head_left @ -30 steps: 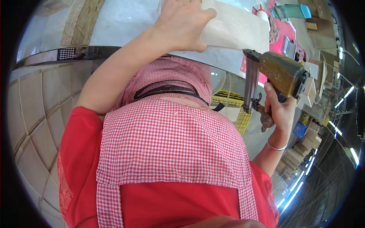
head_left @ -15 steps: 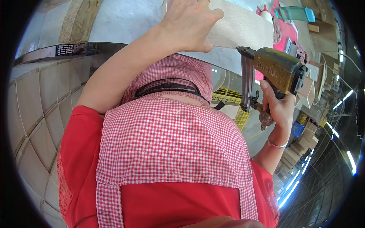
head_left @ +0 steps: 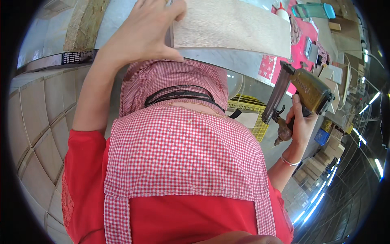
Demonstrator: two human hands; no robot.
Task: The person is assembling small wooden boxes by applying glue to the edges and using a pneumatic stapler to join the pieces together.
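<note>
A pale wooden board (head_left: 231, 28) lies across the worktable in front of me, with a darker strip along its left end. My left hand (head_left: 148, 34) is at that end, thumb and fingers spread apart; some fingertips run out of the picture at the top. Whether it touches the board I cannot tell. To the right, off the table's near edge, my right hand (head_left: 300, 122) is wrapped round the handle of a worn brown pneumatic nail gun (head_left: 306, 87). The gun is held up beside the board's right end, apart from it.
Beyond the board are a white glue bottle (head_left: 283, 15) with a red tip and a teal water bottle (head_left: 313, 11). A rough wooden block (head_left: 86, 24) lies at the far left. Yellow crates (head_left: 260, 126) stand below the table, and stacked panels (head_left: 40, 142) at left.
My left hand has moved left along the board to its left end. The nail gun in my right hand has shifted right and slightly down, away from the board's near edge.
</note>
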